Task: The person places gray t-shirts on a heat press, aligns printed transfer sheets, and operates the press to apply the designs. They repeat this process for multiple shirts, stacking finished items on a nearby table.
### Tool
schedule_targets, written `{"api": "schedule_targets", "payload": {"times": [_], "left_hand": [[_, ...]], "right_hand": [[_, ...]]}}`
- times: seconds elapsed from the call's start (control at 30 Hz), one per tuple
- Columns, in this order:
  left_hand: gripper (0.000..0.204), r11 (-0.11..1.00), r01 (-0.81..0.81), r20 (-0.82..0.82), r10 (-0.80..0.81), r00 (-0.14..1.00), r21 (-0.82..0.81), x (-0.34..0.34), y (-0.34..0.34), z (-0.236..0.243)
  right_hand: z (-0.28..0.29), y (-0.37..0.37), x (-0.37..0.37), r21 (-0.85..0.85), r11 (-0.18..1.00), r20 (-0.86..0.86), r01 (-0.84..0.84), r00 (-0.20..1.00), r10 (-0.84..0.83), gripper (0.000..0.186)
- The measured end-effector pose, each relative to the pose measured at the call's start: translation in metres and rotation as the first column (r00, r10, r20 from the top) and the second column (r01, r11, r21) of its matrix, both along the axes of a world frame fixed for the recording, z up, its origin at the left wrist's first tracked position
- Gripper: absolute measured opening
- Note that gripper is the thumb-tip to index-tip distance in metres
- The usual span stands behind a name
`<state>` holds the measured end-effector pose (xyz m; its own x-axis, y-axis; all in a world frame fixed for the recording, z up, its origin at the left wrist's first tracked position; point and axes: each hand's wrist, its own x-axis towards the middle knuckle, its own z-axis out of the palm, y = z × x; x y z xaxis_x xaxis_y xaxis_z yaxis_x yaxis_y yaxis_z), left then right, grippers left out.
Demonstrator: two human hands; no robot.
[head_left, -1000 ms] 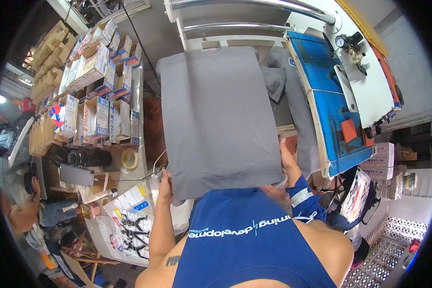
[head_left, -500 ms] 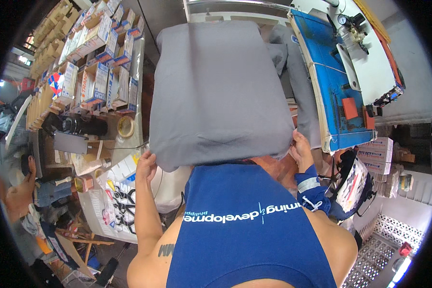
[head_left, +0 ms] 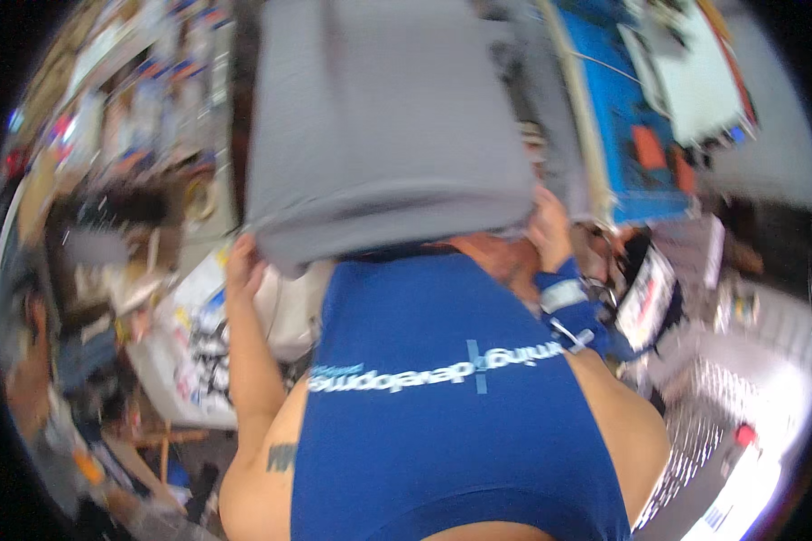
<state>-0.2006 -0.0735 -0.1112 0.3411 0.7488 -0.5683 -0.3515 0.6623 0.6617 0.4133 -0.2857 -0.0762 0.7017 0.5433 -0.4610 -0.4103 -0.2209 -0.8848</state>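
Note:
A grey cloth point(head_left: 388, 117), apparently a garment, lies spread over a broad flat support in front of me, its near hem hanging loosely. My left hand point(head_left: 245, 263) is at the near left corner, fingers closed on the hem. At the near right corner, my right hand point(head_left: 549, 227) pinches the cloth's edge, with a blue band with a pale stripe point(head_left: 565, 296) around that forearm. The picture is smeared by motion, so the fingertips are not sharp. The shape of the support under the cloth is hidden.
To the right stands a blue board with a pale frame point(head_left: 618, 117), carrying orange-red blocks point(head_left: 648, 146). Rows of cardboard boxes point(head_left: 144, 117) fill the left side. Below them lies a printed white sheet point(head_left: 194, 361). Another person's arm point(head_left: 34, 370) shows at the far left.
The whole view has shifted and blurred, with the cloth and both hands now higher and slightly left in the picture. Both hands stay at the cloth's near corners.

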Motion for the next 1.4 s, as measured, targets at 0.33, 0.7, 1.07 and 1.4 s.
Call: {"api": "schedule_targets", "payload": {"times": [0.33, 0.7, 1.07, 1.4], "left_hand": [[0.037, 0.988, -0.144, 0.179, 0.132, 0.975, 0.056, 0.002, -0.004, 0.002], [0.068, 0.953, 0.195, 0.186, -0.154, 0.971, -0.232, 0.1, 0.011, -0.059], [0.096, 0.95, -0.195, 0.129, 0.167, 0.977, 0.246, 0.156, 0.333, -0.026], [0.06, 0.955, -0.262, -0.266, 0.292, 0.919, 0.141, 0.151, 0.397, -0.012]], "right_hand": [[0.017, 0.002, -0.008, 0.121, 0.991, -0.201, -0.048, 0.977, 0.072, 0.028], [0.015, 0.046, -0.041, -0.047, 0.899, -0.339, -0.436, 0.853, 0.396, 0.048], [0.033, 0.307, 0.068, 0.681, 0.717, -0.333, -0.149, 0.809, 0.484, 0.077], [0.001, 0.357, 0.117, 0.259, 0.954, -0.162, 0.151, 0.981, -0.111, 0.037]]}}
